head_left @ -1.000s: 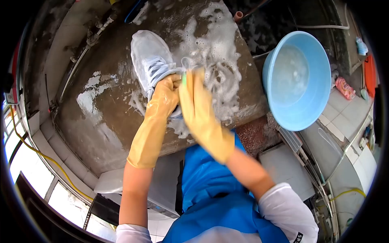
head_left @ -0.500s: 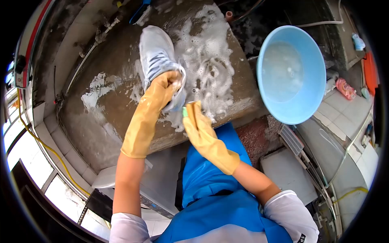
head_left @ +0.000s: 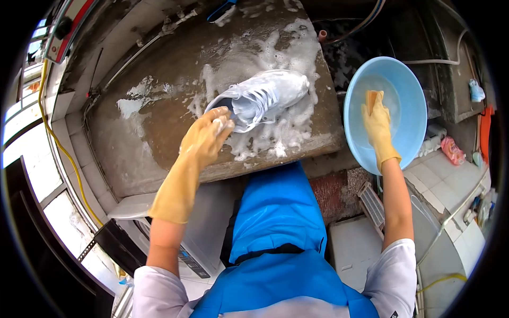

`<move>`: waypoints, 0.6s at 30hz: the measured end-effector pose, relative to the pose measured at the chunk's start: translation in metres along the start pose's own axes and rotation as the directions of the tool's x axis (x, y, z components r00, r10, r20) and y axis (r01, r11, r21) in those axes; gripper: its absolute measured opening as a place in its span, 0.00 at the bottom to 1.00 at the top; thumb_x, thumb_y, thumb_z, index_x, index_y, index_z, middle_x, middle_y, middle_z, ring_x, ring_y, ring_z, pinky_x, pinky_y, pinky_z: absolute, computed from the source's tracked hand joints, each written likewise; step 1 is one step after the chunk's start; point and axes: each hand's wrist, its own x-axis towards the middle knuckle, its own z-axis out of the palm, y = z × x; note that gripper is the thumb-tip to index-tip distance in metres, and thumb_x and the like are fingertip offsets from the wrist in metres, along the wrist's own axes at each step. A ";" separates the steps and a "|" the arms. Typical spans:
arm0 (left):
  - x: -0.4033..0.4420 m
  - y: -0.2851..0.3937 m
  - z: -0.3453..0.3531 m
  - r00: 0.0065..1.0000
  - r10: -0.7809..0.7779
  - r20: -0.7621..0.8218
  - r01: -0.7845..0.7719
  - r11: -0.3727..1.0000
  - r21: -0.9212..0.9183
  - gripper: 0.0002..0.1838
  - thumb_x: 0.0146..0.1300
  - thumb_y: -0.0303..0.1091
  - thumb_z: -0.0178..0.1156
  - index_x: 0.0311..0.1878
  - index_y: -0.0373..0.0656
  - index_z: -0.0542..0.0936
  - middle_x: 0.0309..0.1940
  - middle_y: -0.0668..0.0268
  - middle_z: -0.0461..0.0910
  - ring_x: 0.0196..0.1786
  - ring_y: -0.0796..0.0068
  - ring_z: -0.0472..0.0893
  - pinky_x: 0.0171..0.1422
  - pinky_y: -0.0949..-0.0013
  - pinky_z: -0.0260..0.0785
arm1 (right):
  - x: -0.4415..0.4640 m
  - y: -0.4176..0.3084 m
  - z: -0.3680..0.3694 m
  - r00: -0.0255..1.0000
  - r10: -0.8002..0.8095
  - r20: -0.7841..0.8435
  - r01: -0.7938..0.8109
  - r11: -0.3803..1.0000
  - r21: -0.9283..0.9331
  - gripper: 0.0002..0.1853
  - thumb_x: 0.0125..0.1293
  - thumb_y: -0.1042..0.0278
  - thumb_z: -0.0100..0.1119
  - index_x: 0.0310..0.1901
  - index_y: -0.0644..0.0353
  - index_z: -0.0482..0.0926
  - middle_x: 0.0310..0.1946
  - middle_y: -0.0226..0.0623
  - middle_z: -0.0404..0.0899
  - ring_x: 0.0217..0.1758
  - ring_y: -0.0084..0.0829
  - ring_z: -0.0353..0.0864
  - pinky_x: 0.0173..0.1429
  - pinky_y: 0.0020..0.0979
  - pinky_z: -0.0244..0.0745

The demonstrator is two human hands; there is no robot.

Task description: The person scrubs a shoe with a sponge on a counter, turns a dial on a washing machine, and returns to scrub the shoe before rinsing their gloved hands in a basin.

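Observation:
A pale, laced sneaker (head_left: 289, 87) lies on the soapy slab, its toe toward the right and its opening facing left. At its heel, my left hand (head_left: 204, 138) in a yellow rubber glove grips the collar, with foam on the fingers. My right hand (head_left: 378, 127), gloved alike, is inside the light blue basin (head_left: 417, 114). Its fingers are closed around a tan, wooden-looking scrub brush (head_left: 374, 97); the brush's underside is hidden. Cloudy water shows in the basin.
White foam (head_left: 302, 47) spreads over the concrete slab (head_left: 175, 127). A blue-handled brush (head_left: 222, 10) rests at its far edge. Beyond the basin are a hose (head_left: 432, 61) and a pink bag (head_left: 452, 150). A washing machine (head_left: 207, 233) stands below the slab, at left.
My right hand has moved from beside the shoe into the basin with the brush. The shoe has turned so its toe points right and lies lower, and my left hand has shifted to its heel.

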 end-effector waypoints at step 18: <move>0.068 0.040 0.034 0.999 -0.031 0.038 -0.009 0.642 0.767 0.46 0.58 0.58 0.71 0.74 0.38 0.71 0.62 0.43 0.81 0.63 0.54 0.84 0.62 0.59 0.76 | -0.087 -0.168 -0.012 0.815 -0.576 -0.064 0.470 0.593 0.654 0.25 0.71 0.62 0.61 0.62 0.71 0.74 0.40 0.50 0.83 0.39 0.43 0.85 0.44 0.41 0.81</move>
